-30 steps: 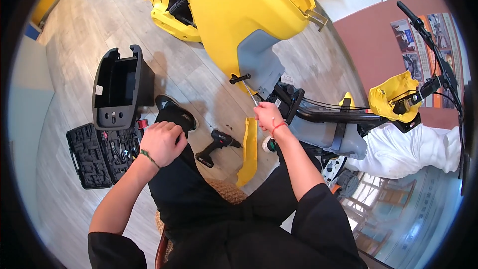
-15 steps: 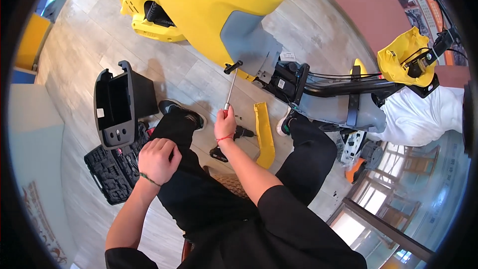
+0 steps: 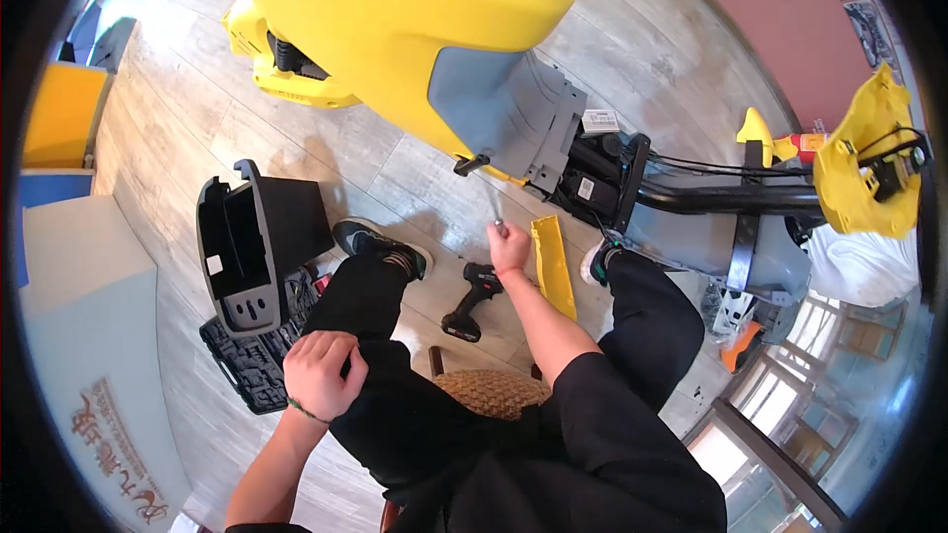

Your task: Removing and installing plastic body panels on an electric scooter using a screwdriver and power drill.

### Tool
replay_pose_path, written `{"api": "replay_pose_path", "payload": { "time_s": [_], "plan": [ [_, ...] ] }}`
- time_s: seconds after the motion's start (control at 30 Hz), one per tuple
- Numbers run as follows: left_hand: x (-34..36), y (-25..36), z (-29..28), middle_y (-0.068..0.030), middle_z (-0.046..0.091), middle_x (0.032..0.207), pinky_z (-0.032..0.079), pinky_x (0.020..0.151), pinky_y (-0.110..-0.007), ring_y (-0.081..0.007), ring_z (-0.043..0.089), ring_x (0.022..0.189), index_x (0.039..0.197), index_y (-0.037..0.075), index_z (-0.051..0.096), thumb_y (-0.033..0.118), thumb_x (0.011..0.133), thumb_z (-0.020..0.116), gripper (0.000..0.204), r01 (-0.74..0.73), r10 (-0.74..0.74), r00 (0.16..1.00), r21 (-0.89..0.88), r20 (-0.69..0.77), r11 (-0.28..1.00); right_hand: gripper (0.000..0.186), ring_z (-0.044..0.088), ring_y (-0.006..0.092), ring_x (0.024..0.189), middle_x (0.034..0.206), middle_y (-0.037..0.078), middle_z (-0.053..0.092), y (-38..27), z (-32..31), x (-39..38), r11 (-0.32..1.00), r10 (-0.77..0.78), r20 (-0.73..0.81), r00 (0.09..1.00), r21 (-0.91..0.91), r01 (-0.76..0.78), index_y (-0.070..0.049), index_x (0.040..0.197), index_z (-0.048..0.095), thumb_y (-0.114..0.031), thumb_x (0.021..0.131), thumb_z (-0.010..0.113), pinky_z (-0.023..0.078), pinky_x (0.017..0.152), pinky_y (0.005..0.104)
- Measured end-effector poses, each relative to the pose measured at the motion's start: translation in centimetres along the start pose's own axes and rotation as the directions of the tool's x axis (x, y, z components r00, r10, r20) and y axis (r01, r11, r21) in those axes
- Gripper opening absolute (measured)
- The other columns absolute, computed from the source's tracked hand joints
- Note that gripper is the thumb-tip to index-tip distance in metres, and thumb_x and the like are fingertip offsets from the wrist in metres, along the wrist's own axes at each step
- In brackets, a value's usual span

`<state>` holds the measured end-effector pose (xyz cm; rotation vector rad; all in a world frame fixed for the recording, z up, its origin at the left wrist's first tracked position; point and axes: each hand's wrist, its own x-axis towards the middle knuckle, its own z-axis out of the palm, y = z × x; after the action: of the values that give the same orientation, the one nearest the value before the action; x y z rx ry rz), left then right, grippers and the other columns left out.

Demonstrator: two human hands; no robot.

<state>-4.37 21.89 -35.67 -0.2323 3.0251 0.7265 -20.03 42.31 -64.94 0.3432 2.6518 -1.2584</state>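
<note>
My right hand (image 3: 509,249) is wrapped round the handle of a screwdriver (image 3: 499,226), whose thin shaft points up toward the yellow scooter (image 3: 395,30) and is blurred. The hand is in the air, left of a curved yellow trim piece (image 3: 553,266) on the floor. Close to the right forearm lies a black cordless drill (image 3: 474,301). My left hand (image 3: 324,373) rests on my left thigh, fingers curled in, with nothing seen in it. A grey panel (image 3: 479,89) sits on the scooter's body, beside exposed black parts (image 3: 591,188).
A black storage bin (image 3: 259,247) stands at left, above an open black tool case (image 3: 259,375). To the right run a black frame tube (image 3: 731,199) and a yellow front cover (image 3: 864,168). A woven stool seat (image 3: 484,393) shows between my legs.
The view has shifted, so most things sit lower. My right hand has turned, and the screwdriver's shaft now looks shorter and blurred. My left hand still rests on the thigh.
</note>
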Motion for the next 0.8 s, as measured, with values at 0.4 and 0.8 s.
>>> {"api": "replay_pose_path", "payload": {
  "time_s": [0.4,0.8],
  "plan": [
    [4.0,0.6,0.2,-0.0058,0.062,0.072,0.048,0.063,-0.032,-0.0226,0.061,0.067,0.068,0.004,0.057,0.003,0.065,0.060,0.004,-0.003,0.000,0.993,0.020,0.115,1.000,0.036,0.045,0.0200,0.047,0.051,0.013,0.046,-1.9,-4.4,-6.4,0.963,0.167,0.220,0.961,0.171,-0.206,0.001,0.061,0.049,-0.030,0.077,0.060,0.039,0.051,0.0339],
    [6.4,4.9,2.6,-0.0108,0.062,0.082,0.048,0.070,-0.030,-0.0220,0.062,0.076,0.087,0.003,0.062,0.009,0.077,0.060,0.011,0.379,-0.320,0.907,-0.200,0.276,0.903,0.040,0.051,0.0286,0.055,0.059,0.016,0.053,1.8,-10.9,-7.0,0.959,0.262,0.295,0.919,0.027,-0.282,0.001,0.064,0.052,-0.036,0.076,0.062,0.041,0.056,0.0375]
  ]
}}
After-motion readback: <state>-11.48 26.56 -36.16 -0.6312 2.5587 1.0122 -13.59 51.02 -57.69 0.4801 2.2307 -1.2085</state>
